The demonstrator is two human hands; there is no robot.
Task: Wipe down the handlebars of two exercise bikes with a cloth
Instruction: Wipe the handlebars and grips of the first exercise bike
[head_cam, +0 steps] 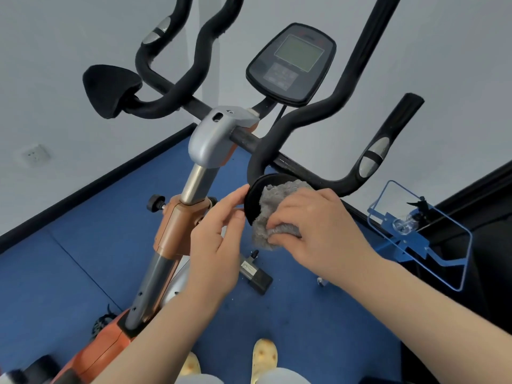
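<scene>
A wall socket (pixel 33 155) sits low on the white wall (pixel 83 106) above a dark skirting board (pixel 91 187), a small black box (pixel 256 277) lies on the blue floor (pixel 69 273), and what looks like a clear spray bottle (pixel 410 218) rests in a blue wire rack (pixel 432 245)

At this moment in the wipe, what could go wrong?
1. The right hand pinches only a bunched corner of the grey cloth, so it may slip off the black elbow pad.
2. The left hand only touches the pad's edge, so the pad may shift under pressure.
</scene>
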